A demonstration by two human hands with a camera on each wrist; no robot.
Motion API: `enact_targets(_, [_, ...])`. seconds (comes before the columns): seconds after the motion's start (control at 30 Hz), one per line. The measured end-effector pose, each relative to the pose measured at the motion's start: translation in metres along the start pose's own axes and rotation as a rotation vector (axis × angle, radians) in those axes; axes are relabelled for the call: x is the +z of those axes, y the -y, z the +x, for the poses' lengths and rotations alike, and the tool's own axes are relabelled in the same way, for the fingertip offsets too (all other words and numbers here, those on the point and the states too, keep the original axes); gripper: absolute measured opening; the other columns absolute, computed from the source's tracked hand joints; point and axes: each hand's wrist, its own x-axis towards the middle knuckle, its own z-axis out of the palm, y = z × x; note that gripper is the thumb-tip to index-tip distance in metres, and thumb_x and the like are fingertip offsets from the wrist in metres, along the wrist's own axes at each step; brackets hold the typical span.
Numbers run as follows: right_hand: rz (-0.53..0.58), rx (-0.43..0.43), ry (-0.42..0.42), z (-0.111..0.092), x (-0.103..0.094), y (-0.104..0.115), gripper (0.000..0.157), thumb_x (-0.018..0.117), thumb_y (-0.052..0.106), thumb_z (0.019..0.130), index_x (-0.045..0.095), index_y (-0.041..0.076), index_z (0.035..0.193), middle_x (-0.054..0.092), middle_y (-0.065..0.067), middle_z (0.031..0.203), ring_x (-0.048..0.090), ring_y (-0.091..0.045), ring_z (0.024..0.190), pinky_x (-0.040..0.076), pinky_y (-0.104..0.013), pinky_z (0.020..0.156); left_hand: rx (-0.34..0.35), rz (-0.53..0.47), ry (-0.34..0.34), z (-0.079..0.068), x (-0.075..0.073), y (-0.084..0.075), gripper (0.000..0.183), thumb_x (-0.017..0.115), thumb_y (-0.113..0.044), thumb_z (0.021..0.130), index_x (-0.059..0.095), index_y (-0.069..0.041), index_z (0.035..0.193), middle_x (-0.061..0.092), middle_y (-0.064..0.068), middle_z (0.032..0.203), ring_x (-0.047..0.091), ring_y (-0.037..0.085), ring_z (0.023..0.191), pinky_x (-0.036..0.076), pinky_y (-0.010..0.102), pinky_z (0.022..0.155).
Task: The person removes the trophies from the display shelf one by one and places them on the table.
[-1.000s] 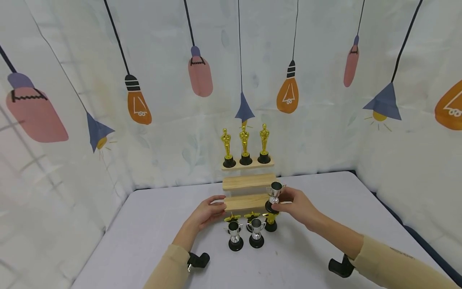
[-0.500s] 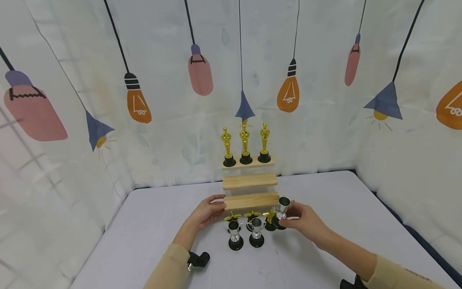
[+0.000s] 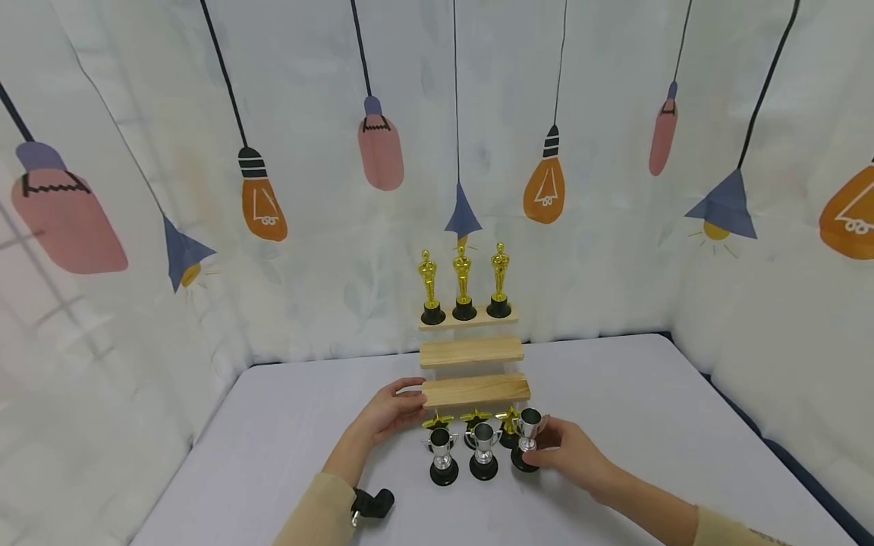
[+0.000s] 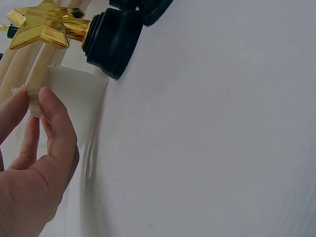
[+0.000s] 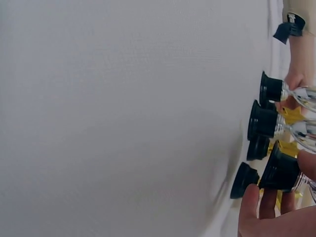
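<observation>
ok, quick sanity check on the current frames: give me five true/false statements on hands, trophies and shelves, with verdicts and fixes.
1. Three gold figurines stand on the top shelf. True.
2. The right hand is holding a gold figurine. False: the right hand holds a silver cup.
3. The left hand is at the left end of the lowest shelf. True.
4. Two silver cups stand on the middle shelf. False: the other two silver cups stand on the white table.
5. The star trophies are nearer the shelves than the silver cups are. True.
</observation>
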Motion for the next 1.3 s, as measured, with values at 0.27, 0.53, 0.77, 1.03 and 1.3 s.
enact_targets(0.27, [0.011,0.017,0.001,0.001,0.01,-0.009,0.029,0.082,0.007,0.082,0.062,0.0,0.101,0.068,-0.005,0.096,0.064,-0.019,0.094,0.053,-0.034,0.08,0.0,-0.012,-0.005,-0.003,0.0,0.004,0.056,0.069,-0.003,0.097,0.045,0.006,0.147,0.062,0.02,0.125,0.068,0.021,0.098,0.058,0.031,0.085])
enact_targets(0.53, [0.003,0.025,-0.004,0.001,0.015,-0.012,0.028,0.081,0.004,0.081,0.061,0.001,0.1,0.067,-0.005,0.095,0.062,-0.019,0.093,0.051,-0.035,0.079,-0.003,-0.002,-0.016,-0.004,0.001,0.005,0.055,0.069,-0.002,0.097,0.046,0.006,0.146,0.063,0.019,0.123,0.068,0.02,0.097,0.058,0.031,0.084])
enact_targets(0.77, [-0.01,0.004,-0.002,0.002,0.015,-0.014,0.027,0.081,0.003,0.08,0.062,0.001,0.099,0.067,-0.004,0.093,0.063,-0.018,0.091,0.05,-0.035,0.079,-0.004,0.004,-0.018,-0.002,0.0,0.005,0.055,0.069,-0.003,0.097,0.046,0.005,0.146,0.064,0.019,0.123,0.068,0.02,0.097,0.058,0.031,0.083])
enact_targets(1.03, [0.014,-0.022,0.016,0.004,0.019,-0.019,0.025,0.081,0.0,0.079,0.063,0.0,0.096,0.068,-0.003,0.09,0.063,-0.018,0.087,0.049,-0.03,0.075,-0.021,0.003,-0.019,-0.003,-0.001,0.006,0.056,0.069,-0.002,0.097,0.044,0.006,0.147,0.063,0.019,0.123,0.067,0.019,0.097,0.058,0.031,0.084])
enact_targets(1.3, [0.011,-0.034,-0.003,0.007,0.019,-0.021,0.03,0.08,-0.003,0.078,0.064,-0.002,0.102,0.069,-0.005,0.094,0.064,-0.019,0.091,0.05,-0.03,0.077,-0.02,0.008,-0.023,0.001,0.0,0.003,0.056,0.071,-0.004,0.096,0.047,0.004,0.146,0.064,0.018,0.123,0.068,0.02,0.096,0.059,0.032,0.084])
